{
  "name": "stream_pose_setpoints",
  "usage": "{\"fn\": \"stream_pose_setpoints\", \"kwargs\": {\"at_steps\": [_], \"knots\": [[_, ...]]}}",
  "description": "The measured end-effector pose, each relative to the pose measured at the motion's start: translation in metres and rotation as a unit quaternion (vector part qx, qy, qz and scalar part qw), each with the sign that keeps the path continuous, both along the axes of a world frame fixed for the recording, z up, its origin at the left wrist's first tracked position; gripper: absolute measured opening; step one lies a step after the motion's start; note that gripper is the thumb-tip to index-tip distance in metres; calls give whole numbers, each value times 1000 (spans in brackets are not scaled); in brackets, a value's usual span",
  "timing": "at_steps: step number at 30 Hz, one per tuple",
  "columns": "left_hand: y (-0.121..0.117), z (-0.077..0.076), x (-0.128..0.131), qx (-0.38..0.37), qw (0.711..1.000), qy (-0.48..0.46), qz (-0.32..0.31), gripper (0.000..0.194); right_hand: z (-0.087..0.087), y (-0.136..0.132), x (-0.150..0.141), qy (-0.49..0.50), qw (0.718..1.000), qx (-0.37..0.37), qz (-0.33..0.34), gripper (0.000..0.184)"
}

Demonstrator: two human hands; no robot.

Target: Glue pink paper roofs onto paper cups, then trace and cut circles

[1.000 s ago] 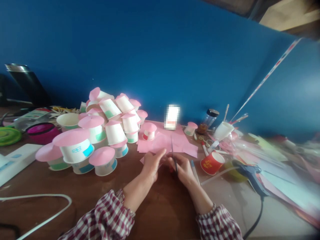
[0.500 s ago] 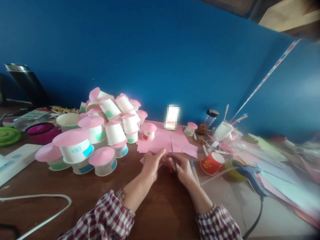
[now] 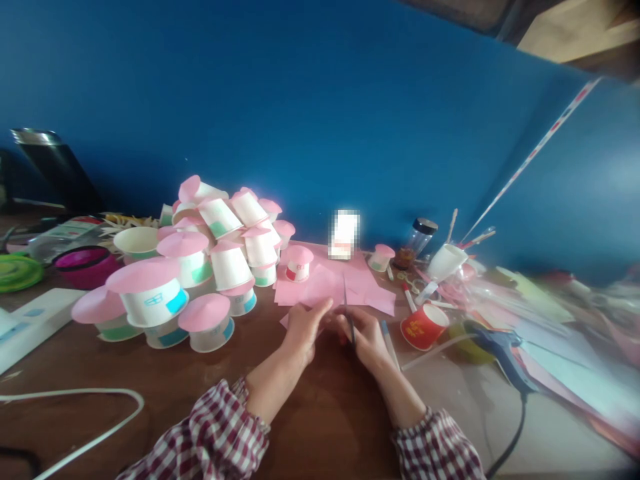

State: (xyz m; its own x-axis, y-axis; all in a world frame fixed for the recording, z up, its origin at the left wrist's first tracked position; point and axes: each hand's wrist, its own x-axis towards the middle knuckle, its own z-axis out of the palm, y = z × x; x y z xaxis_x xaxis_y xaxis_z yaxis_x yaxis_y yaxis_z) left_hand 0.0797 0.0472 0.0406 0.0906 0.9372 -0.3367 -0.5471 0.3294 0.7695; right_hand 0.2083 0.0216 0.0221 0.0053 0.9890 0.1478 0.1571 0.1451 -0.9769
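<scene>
My left hand [image 3: 301, 328] is closed, thumb on top, around a piece of pink paper [image 3: 285, 321] whose edge peeks out on its left; most of that piece is hidden. Just to the right, my right hand [image 3: 364, 337] grips dark-handled scissors [image 3: 345, 293], their thin blades pointing away from me. Beyond both hands lie sheets of pink paper [image 3: 320, 287] on the brown table [image 3: 320, 427]. A small paper cup with a pink cone top [image 3: 298, 264] stands on these sheets.
Left of my hands is a pile of white cups with pink tops [image 3: 233, 267]. On the right are a red paper cup [image 3: 425, 327], a pen [image 3: 390, 345], a glue gun [image 3: 510, 357] with its cord, and a jar [image 3: 418, 241]. A white cable [image 3: 100, 393] lies front left.
Both hands stay in almost the same place. The scissor blades have shifted very slightly to the right.
</scene>
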Motion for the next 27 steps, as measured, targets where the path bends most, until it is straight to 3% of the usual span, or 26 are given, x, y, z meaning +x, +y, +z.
{"fn": "stream_pose_setpoints", "kwargs": {"at_steps": [27], "knots": [[7, -11, -2, -20, 999, 23, 17, 37, -1, 0, 0, -7, 1000, -1, 1, 38]]}}
